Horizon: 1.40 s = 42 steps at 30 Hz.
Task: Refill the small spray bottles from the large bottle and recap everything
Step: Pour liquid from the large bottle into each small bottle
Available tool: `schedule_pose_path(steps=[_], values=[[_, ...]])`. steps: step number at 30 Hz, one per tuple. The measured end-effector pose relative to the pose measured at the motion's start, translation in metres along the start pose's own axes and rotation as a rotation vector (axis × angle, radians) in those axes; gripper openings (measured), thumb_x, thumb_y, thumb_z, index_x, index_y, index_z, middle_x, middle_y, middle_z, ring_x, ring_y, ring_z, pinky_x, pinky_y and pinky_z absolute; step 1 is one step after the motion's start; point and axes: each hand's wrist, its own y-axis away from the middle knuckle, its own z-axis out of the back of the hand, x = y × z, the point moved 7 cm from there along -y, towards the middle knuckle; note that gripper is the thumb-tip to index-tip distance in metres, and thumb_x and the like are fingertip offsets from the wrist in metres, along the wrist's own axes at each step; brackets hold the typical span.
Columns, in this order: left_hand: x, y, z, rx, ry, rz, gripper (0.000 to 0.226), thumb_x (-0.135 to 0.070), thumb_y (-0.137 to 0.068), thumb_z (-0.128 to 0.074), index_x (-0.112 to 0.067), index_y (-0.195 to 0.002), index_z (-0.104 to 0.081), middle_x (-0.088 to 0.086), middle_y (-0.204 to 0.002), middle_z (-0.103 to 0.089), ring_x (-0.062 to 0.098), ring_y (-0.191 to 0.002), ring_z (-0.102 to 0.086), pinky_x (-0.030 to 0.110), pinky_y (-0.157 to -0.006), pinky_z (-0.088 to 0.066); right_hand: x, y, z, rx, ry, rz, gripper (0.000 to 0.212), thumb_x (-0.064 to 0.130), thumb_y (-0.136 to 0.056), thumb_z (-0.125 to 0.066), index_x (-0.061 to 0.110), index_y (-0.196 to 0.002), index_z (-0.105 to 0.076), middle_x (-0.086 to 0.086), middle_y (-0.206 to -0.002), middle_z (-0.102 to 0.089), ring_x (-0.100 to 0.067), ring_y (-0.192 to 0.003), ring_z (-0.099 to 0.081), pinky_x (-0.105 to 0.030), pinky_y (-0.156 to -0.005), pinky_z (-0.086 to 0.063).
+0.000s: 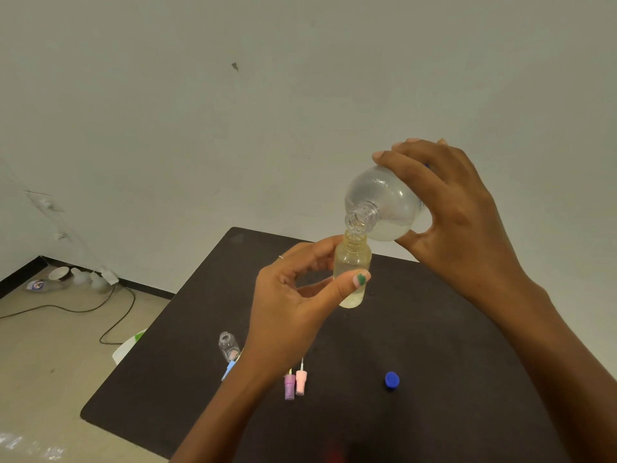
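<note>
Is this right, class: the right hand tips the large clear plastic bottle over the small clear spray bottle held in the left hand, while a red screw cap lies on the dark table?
Not quite: the head view shows the screw cap on the dark table is blue, not red. The rest holds: the right hand tips the large clear plastic bottle over the small clear spray bottle held in the left hand.

Right hand [457, 208] is gripping the large bottle [384, 202], tilting its mouth onto the small bottle [352, 272], which the left hand [293, 302] is pinching above the table [434, 329]. An empty bottle [229, 345] is lying at 7 o'clock. Purple [289, 386] and pink [301, 382] sprayers are lying at 6, blue cap [392, 379] at 5.
</note>
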Motion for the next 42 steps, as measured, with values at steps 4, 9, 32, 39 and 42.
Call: schedule_pose_path(steps=[4, 9, 32, 39, 42], values=[[0.000, 0.000, 0.000, -0.002, -0.008, 0.008, 0.034, -0.025, -0.070, -0.071, -0.033, -0.102, -0.065, -0.015, -0.099, -0.070, 0.005, -0.094, -0.065, 0.008, -0.073, -0.049, 0.000, 0.000, 0.000, 0.002, -0.003, 0.005, 0.062, 0.014, -0.074, -0.079, 0.012, -0.130, -0.052, -0.015, -0.128, -0.053, -0.031, -0.121, -0.047, -0.040, -0.110, -0.030], [-0.001, 0.000, 0.000, -0.008, -0.020, 0.007, 0.031, -0.030, -0.072, -0.075, -0.035, -0.101, -0.065, -0.017, -0.098, -0.070, 0.004, -0.093, -0.066, 0.009, -0.073, -0.049, 0.000, 0.000, 0.001, -0.001, -0.003, 0.008, 0.061, 0.014, -0.074, -0.079, 0.012, -0.130, -0.052, -0.015, -0.128, -0.053, -0.031, -0.121, -0.046, -0.041, -0.110, -0.031], [0.001, -0.002, -0.002, -0.003, -0.003, 0.024, 0.032, -0.027, -0.068, -0.070, -0.035, -0.099, -0.066, -0.014, -0.097, -0.070, 0.004, -0.090, -0.066, 0.008, -0.071, -0.049, -0.004, 0.002, -0.002, -0.001, -0.018, -0.011, 0.065, 0.012, -0.071, -0.080, 0.013, -0.130, -0.052, -0.013, -0.127, -0.054, -0.029, -0.120, -0.046, -0.043, -0.106, -0.036], [0.007, -0.002, -0.003, 0.003, -0.029, 0.023, 0.032, -0.027, -0.069, -0.069, -0.033, -0.101, -0.065, -0.017, -0.097, -0.069, 0.003, -0.092, -0.065, 0.007, -0.071, -0.049, -0.008, 0.007, -0.009, 0.018, -0.090, -0.075, 0.066, 0.017, -0.069, -0.082, 0.016, -0.128, -0.053, -0.006, -0.125, -0.055, -0.027, -0.116, -0.050, -0.035, -0.087, -0.046], [0.010, -0.002, -0.003, 0.004, -0.035, 0.021, 0.032, -0.027, -0.070, -0.069, -0.032, -0.101, -0.065, -0.016, -0.097, -0.069, 0.003, -0.091, -0.065, 0.008, -0.071, -0.049, -0.010, 0.012, -0.014, 0.026, -0.143, -0.107, 0.063, 0.024, -0.071, -0.079, 0.016, -0.128, -0.053, -0.004, -0.125, -0.055, -0.024, -0.115, -0.050, -0.028, -0.086, -0.043]])
